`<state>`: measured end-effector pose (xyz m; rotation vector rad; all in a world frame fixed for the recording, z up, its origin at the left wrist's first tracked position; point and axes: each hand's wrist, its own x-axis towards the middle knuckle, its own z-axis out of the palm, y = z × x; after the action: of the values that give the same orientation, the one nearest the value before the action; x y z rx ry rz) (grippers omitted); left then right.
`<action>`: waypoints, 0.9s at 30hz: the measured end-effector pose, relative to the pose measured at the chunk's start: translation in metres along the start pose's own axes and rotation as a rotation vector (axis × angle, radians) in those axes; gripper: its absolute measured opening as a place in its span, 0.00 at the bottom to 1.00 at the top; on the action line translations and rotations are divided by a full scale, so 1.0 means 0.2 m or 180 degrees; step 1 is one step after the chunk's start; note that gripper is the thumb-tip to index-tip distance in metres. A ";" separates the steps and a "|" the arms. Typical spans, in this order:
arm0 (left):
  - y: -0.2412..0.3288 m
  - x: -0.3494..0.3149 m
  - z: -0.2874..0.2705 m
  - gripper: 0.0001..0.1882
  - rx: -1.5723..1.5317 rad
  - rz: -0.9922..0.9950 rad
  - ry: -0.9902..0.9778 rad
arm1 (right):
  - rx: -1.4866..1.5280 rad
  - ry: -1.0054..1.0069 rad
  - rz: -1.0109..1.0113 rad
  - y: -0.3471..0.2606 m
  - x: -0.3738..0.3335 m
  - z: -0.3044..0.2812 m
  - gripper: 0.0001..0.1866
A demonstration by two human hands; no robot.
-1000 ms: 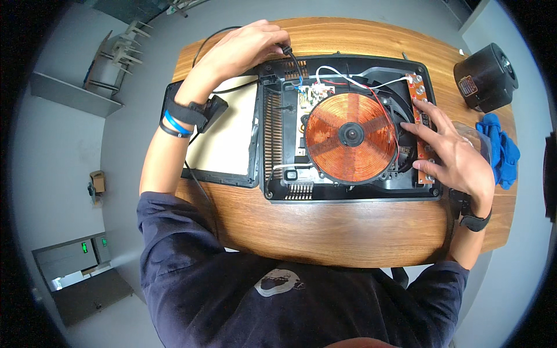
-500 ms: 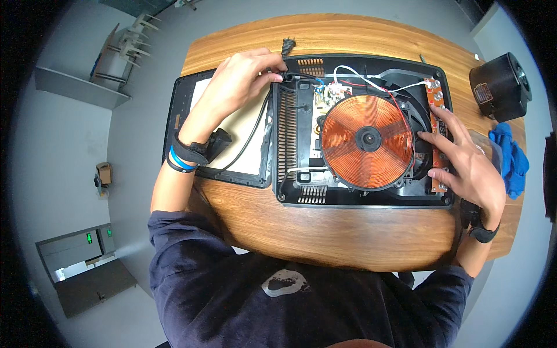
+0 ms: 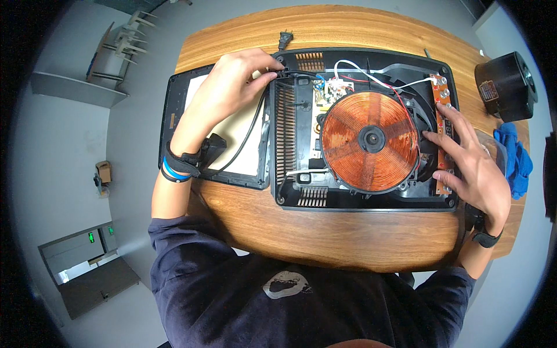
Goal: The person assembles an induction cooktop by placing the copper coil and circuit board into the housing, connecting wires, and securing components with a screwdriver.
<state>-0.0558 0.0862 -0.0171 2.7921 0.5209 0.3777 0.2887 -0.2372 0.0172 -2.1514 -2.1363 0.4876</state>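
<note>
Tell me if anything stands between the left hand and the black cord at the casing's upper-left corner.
Nothing visible: the left hand pinches the cord at that corner of the casing. The coil and right hand lie farther right, clear of it.

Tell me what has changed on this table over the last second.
The left hand has brought the black cord down toward the wearer, from above the far edge of the case to its far left corner. A plug now shows beyond that corner. The right hand stayed on the orange board, and the copper coil stayed put.
</note>
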 end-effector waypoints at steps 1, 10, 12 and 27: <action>0.01 0.01 -0.01 0.12 -0.0110 -0.0098 -0.0036 | -0.0009 0.0002 -0.0003 0.00 0.00 0.00 0.39; 0.00 0.01 -0.05 0.13 -0.0108 -0.0072 0.0057 | -0.0025 -0.0029 -0.0080 0.02 0.01 0.00 0.40; 0.00 0.01 -0.05 0.13 0.0051 -0.0035 0.0004 | 0.0021 -0.0084 -0.0005 0.01 0.01 -0.01 0.40; 0.12 0.02 -0.04 0.10 0.1235 0.0218 -0.0201 | -0.0058 -0.0021 -0.0040 0.00 0.00 0.00 0.39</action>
<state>-0.0470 0.0687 -0.0015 3.1896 0.5337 0.2199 0.2889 -0.2361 0.0177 -2.1473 -2.1647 0.4771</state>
